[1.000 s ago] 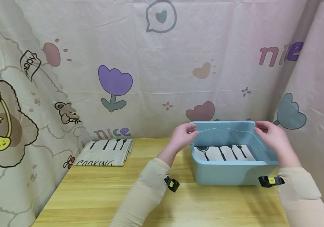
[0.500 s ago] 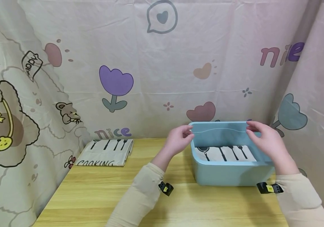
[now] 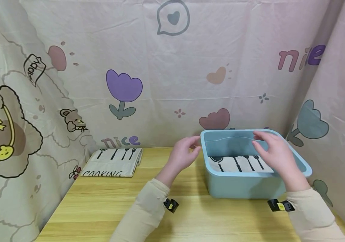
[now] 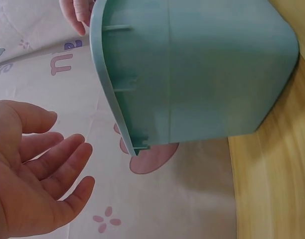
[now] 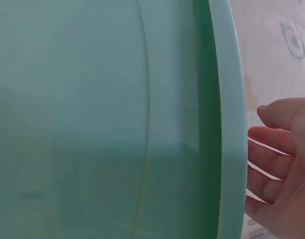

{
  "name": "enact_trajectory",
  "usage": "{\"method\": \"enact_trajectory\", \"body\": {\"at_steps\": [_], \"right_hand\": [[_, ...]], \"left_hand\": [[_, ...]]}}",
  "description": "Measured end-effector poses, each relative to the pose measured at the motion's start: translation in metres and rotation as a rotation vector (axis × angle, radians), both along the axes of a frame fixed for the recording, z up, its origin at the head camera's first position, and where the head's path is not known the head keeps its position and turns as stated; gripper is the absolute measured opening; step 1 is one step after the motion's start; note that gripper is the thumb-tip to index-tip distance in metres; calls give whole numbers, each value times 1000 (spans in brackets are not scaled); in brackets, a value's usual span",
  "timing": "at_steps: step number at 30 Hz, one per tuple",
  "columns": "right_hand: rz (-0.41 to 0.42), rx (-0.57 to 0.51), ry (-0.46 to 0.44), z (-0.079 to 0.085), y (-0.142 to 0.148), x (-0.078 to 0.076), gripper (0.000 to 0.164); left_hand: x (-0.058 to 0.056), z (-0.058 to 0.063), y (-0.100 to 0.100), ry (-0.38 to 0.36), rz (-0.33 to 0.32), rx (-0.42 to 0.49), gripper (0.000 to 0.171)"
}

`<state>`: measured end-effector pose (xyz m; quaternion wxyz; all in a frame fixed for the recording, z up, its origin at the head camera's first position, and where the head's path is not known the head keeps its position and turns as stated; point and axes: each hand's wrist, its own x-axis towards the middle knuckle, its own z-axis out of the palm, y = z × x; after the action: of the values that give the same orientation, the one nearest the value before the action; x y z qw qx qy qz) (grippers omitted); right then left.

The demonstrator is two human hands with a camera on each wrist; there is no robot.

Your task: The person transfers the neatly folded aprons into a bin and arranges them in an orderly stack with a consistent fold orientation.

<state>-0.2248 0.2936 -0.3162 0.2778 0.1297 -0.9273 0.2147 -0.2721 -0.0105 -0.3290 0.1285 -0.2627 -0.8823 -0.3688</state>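
Note:
A light-blue plastic bin (image 3: pixel 245 186) stands on the right part of the table. Inside it lies a folded white cloth (image 3: pixel 242 164) printed with black kitchen utensils. My left hand (image 3: pixel 184 153) hovers just left of the bin's rim, its fingers loosely bent and holding nothing. In the left wrist view that hand (image 4: pixel 48 169) is apart from the bin's wall (image 4: pixel 202 74). Over the bin's right half hangs my right hand (image 3: pixel 275 154), fingers relaxed with nothing between them. The right wrist view has this hand (image 5: pixel 282 164) beyond the bin's rim (image 5: pixel 232 124).
A second folded cloth (image 3: pixel 112 163), printed with utensils and the word COOKING, lies at the table's back left. The wooden table (image 3: pixel 99 208) meets a patterned curtain (image 3: pixel 166 67) at the back, and curtains hang on both sides.
Both hands have shifted left. The left hand has moved from the bin's left rim to outside it, and the right hand has gone from the right rim to over the bin.

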Motion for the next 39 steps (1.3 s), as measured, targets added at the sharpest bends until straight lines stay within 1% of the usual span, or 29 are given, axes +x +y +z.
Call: {"method": "enact_trajectory", "body": {"at_steps": [3,7,14,16,19,22,24,26,29,34,39], "right_hand": [[11,7,22,-2,-4,1,42],[23,10,38,-6,-10,2,42],[39,17,85,-12,-22,3,41],[42,15,98,-13,-25,4,41],[52,19,123,-16,-30,4,40],[73,26,142,-18,-36,3,40],[91,29,152,-21,-40,3,40],[107,25,165,-22,-45,3,41],[132,20,184,-25,-52,2,41],[181,19,231,-30,-62,0,39],[225,15,264,-36,-73,-2,37]], "left_hand": [[2,-3,-4,32,5,-18,41],[3,-8,-8,108,18,-71,41],[3,-20,-17,275,42,-165,37],[4,-23,-20,313,46,-175,36],[6,-28,-24,395,48,-182,35],[6,-33,-30,482,48,-186,34],[5,-38,-35,520,56,-198,35],[4,-43,-40,537,67,-213,35],[1,-51,-49,525,86,-237,37],[-1,-63,-67,479,109,-260,40],[-6,-76,-88,424,152,-297,39]]}}
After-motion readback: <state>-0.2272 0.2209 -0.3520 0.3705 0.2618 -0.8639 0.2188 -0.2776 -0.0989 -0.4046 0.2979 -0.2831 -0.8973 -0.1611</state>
